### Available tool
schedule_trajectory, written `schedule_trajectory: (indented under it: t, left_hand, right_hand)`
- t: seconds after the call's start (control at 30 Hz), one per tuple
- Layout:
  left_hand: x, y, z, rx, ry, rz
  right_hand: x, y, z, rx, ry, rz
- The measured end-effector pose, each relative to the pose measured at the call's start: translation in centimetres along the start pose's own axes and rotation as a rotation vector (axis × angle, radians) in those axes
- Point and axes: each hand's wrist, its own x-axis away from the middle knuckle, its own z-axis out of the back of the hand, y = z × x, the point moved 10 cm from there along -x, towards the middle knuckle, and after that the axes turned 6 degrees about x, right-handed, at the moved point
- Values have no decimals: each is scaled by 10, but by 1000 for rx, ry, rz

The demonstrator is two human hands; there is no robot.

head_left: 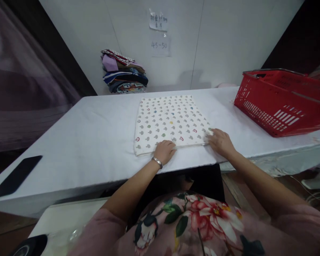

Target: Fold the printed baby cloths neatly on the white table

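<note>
A folded white cloth (170, 119) printed with small grey, red, green, blue and yellow mushrooms lies flat on the white-covered table (95, 135). My left hand (164, 152), with a silver bracelet at the wrist, is closed at the cloth's near edge, a little left of its middle. At the near right corner, my right hand (221, 142) has its fingers closed on the cloth's edge; the fingertips are slightly blurred. Several layers show along the near edge. The undersides of both hands are hidden.
A red plastic basket (282, 106) stands on the right of the table. Folded fabrics (125, 74) are piled at the back left against the wall. A dark flat phone-like slab (17, 176) lies at the left front edge. Handwritten paper signs (160, 45) hang on the wall.
</note>
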Motion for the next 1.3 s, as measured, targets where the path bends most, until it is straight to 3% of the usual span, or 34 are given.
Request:
schedule_trajectory:
  t: [0.13, 0.27, 0.7, 1.07, 1.3]
  left_hand:
    - [-15, 4, -10, 23, 19, 58]
    - [-21, 2, -16, 6, 28, 86]
    - [-22, 7, -16, -2, 18, 52]
    - [-23, 5, -20, -8, -9, 56]
    - [-29, 0, -16, 37, 45, 115]
  right_hand:
    - [-5, -50, -13, -161, 5, 251]
    - [-11, -76, -23, -207, 0, 311]
    - [-14, -59, -34, -399, 48, 149]
    - [-13, -60, -34, -384, 60, 167]
    - [-11, -68, -31, -297, 56, 217]
